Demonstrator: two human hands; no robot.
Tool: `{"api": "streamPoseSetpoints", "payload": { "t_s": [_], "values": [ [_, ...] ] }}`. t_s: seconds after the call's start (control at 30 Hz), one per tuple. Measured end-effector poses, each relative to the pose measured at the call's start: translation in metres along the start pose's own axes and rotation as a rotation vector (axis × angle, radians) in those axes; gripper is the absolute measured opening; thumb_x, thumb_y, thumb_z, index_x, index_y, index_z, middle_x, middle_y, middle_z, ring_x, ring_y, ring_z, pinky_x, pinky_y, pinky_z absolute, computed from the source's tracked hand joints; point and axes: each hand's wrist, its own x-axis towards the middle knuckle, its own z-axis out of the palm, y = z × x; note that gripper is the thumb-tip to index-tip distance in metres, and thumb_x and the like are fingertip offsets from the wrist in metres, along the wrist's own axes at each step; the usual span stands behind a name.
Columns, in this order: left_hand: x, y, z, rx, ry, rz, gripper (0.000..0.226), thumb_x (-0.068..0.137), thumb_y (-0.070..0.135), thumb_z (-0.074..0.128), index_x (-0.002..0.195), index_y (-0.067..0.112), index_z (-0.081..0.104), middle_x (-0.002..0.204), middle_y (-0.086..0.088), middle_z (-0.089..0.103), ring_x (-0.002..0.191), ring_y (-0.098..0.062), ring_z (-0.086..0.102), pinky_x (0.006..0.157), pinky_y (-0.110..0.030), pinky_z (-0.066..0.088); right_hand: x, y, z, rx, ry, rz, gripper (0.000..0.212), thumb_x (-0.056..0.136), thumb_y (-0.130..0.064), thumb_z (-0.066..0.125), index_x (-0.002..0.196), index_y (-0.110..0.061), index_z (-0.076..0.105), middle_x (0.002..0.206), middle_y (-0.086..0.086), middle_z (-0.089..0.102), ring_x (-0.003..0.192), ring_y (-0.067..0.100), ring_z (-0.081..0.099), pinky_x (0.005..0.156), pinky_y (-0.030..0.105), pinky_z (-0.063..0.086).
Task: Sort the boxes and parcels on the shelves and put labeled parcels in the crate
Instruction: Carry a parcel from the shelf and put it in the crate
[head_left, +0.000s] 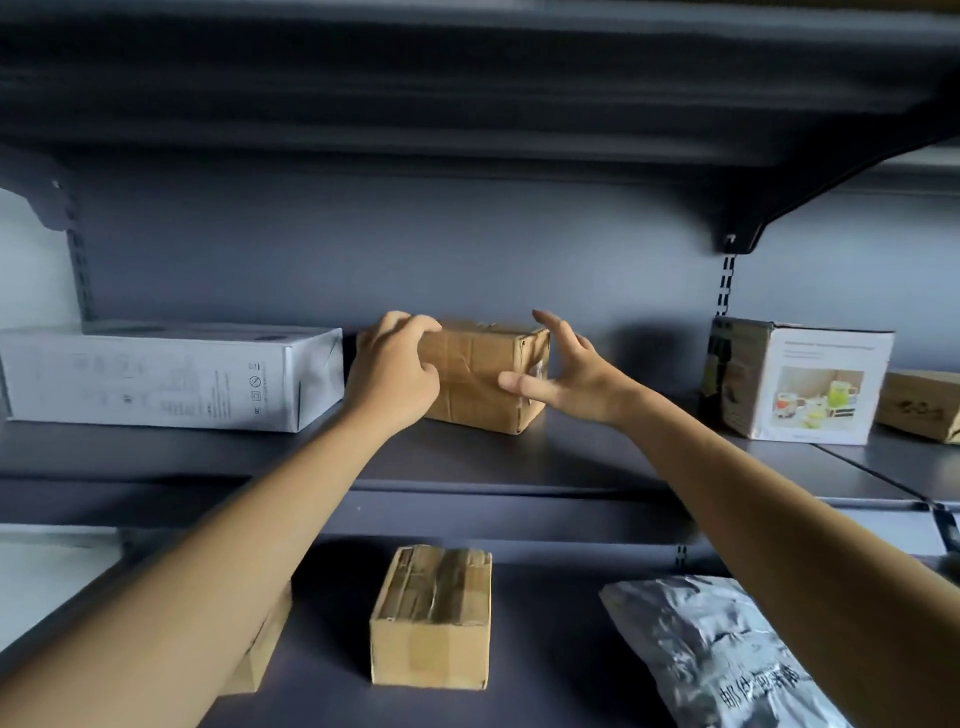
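Two hands, one taped box (483, 374)

The left hand (395, 374) curls over the box's left end, fingers on top, gripping it. The right hand (566, 379) is spread wide at the right end, fingers straight; whether it touches the cardboard I cannot tell. The box sits on the middle shelf (519, 457), between a long white carton (166, 379) and a printed carton (810, 384). Below, a smaller brown box (431, 618) lies near a silver mailing bag (711, 654)

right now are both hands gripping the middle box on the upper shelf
No, the left hand grips the box, but the right hand's fingers are spread straight at its right end.
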Motion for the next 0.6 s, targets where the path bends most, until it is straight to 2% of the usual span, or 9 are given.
{"api": "streamPoseSetpoints", "payload": {
  "t_s": [0.1,0.17,0.23,0.3,0.37,0.43,0.53,0.6],
  "values": [
    [-0.003,0.001,-0.002,-0.005,0.005,0.042,0.047,0.084,-0.003,0.047,0.124,0.020,0.055,0.130,-0.001,0.049,0.115,-0.029,0.039,0.091,-0.027,0.032,0.012,0.002,0.006,-0.029,-0.024,0.032,0.107,0.075,-0.052,0.079,0.156,-0.037,0.011,0.164,-0.001,0.007,0.153,0.013,0.002,0.117,0.031,0.018],
    [-0.007,-0.001,-0.003,-0.003,0.021,0.070,0.048,0.083,-0.004,0.047,0.125,0.019,0.055,0.128,-0.001,0.050,0.113,-0.028,0.038,0.089,-0.025,0.029,0.017,0.006,0.006,-0.011,-0.035,0.036,0.108,0.075,-0.051,0.080,0.156,-0.038,0.010,0.164,-0.001,0.009,0.152,0.010,0.000,0.116,0.029,0.019],
    [-0.008,-0.003,-0.003,-0.026,0.030,0.081,0.049,0.082,-0.005,0.047,0.124,0.018,0.056,0.126,-0.001,0.051,0.113,-0.029,0.038,0.092,-0.027,0.031,0.018,0.007,0.005,0.048,-0.061,0.044,0.110,0.072,-0.052,0.082,0.155,-0.040,0.012,0.161,-0.001,0.017,0.149,0.014,0.020,0.112,0.027,0.024],
    [-0.006,-0.003,-0.003,-0.062,0.019,0.067,0.049,0.081,-0.005,0.047,0.124,0.017,0.056,0.125,-0.002,0.050,0.113,-0.030,0.038,0.094,-0.029,0.032,0.015,0.004,0.005,0.070,-0.054,0.056,0.112,0.061,-0.059,0.085,0.151,-0.042,0.021,0.148,0.003,0.037,0.133,0.017,0.044,0.111,0.031,0.036],
    [-0.007,-0.003,-0.001,-0.103,-0.009,0.042,0.049,0.082,-0.003,0.048,0.126,0.018,0.053,0.129,-0.003,0.046,0.117,-0.029,0.037,0.094,-0.026,0.031,0.010,0.001,0.005,0.028,0.026,0.042,0.097,0.063,-0.052,0.087,0.143,-0.039,0.033,0.130,0.003,0.045,0.124,0.017,0.046,0.100,0.024,0.042],
    [-0.009,0.000,0.001,-0.147,-0.019,0.012,0.048,0.084,0.000,0.051,0.129,0.017,0.050,0.133,-0.006,0.041,0.121,-0.030,0.037,0.095,-0.027,0.031,-0.001,-0.006,0.006,0.005,0.089,0.026,0.081,0.071,-0.042,0.086,0.138,-0.035,0.039,0.117,0.000,0.045,0.121,0.014,0.040,0.087,0.016,0.038],
    [-0.007,0.002,0.002,-0.267,-0.077,-0.218,0.040,0.090,0.015,0.053,0.129,0.013,0.044,0.134,-0.010,0.038,0.117,-0.030,0.045,0.095,-0.034,0.040,-0.015,-0.011,0.010,-0.034,0.236,0.006,0.081,0.069,-0.044,0.086,0.136,-0.030,0.043,0.102,-0.007,0.043,0.122,0.013,0.032,0.096,0.023,0.039],
    [-0.003,0.004,-0.001,-0.356,-0.170,-0.432,0.045,0.092,0.038,0.052,0.128,0.012,0.045,0.131,-0.010,0.048,0.105,-0.027,0.054,0.086,-0.036,0.047,-0.024,-0.014,0.014,-0.064,0.343,-0.025,0.084,0.063,-0.052,0.087,0.131,-0.029,0.044,0.102,-0.005,0.043,0.123,0.017,0.034,0.105,0.033,0.042]
  ]
}}
